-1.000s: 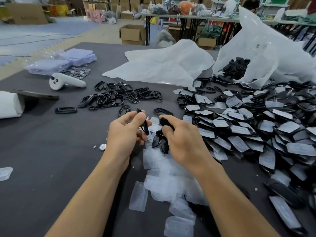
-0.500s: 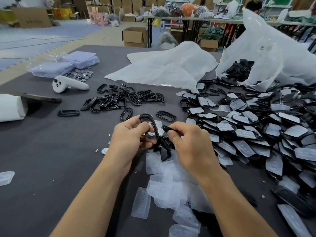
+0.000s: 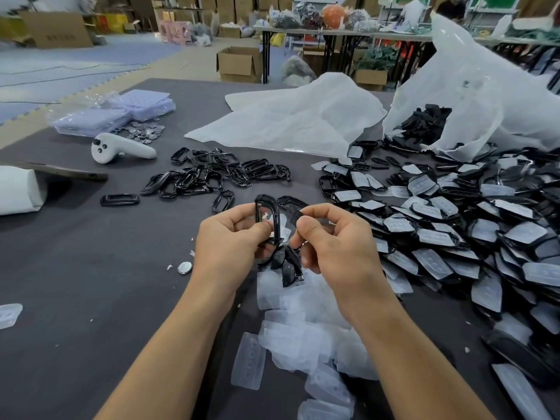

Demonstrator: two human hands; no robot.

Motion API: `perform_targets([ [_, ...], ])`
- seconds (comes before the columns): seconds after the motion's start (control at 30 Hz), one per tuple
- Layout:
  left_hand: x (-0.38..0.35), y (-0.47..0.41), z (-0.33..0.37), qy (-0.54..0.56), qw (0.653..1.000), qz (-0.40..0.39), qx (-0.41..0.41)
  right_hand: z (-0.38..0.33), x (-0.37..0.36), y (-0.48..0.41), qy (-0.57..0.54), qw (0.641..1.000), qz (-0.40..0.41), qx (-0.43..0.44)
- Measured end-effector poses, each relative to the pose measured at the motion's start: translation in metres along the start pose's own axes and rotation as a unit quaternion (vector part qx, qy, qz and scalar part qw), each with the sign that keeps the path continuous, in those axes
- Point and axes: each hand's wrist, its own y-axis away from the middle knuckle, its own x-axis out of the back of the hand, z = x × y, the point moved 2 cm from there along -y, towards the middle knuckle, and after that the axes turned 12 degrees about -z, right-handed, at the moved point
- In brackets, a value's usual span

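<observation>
**Head view, sole entry.**

1. Left hand: fingers curled, thumb and forefinger pinching the black frame by its left side. The frame is held upright above the bench, at centre, between the two hands.
2. Right hand: fingers curled, thumb and forefinger nipping a small black part just beside the frame's right edge. More black pieces hang below, between the hands. Whether they are attached to the frame, I cannot tell.
3. Change noted: a second ago the frame sat edge-on in the left hand, low over the clear films. It is now raised and turned, so its open loop faces out, and the right hand's grip has moved from underneath to the frame's side.
4. Reading: the frame looks stripped and nearly free. It likely goes next to the bare-frame pile.
5. Stock: covered pieces are heaped to the right, spilling from a white bag.
6. Sundries: a white controller and a silver disc lie to the left.
</observation>
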Motion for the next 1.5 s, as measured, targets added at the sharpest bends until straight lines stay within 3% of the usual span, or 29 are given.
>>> perform_targets([
  [0.2, -0.002, 0.000, 0.000, 0.004, 1.000, -0.025, 0.017, 0.000, 0.000, 0.001, 0.032, 0.999, 0.008, -0.007],
  [0.4, -0.003, 0.001, -0.001, 0.011, 0.999, -0.030, 0.028, -0.007, 0.000, 0.002, -0.055, 0.998, 0.000, 0.013],
  [0.6, -0.006, 0.002, -0.001, 0.014, 0.999, -0.036, 0.033, -0.008, 0.006, 0.001, -0.048, 0.998, 0.023, 0.022],
  [0.83, -0.008, 0.004, -0.002, -0.058, 0.997, -0.046, 0.013, -0.008, 0.005, -0.001, 0.030, 0.998, 0.027, 0.039],
  [0.97, -0.011, 0.006, 0.001, -0.090, 0.993, -0.079, -0.004, -0.006, 0.007, 0.000, 0.162, 0.984, 0.065, 0.043],
  [1.1, -0.014, 0.009, 0.006, -0.099, 0.989, -0.107, -0.019, -0.006, 0.006, 0.002, 0.212, 0.971, 0.082, 0.079],
  [1.5, -0.018, 0.011, 0.005, -0.080, 0.989, -0.119, -0.041, -0.002, 0.005, 0.006, 0.213, 0.961, 0.141, 0.103],
])
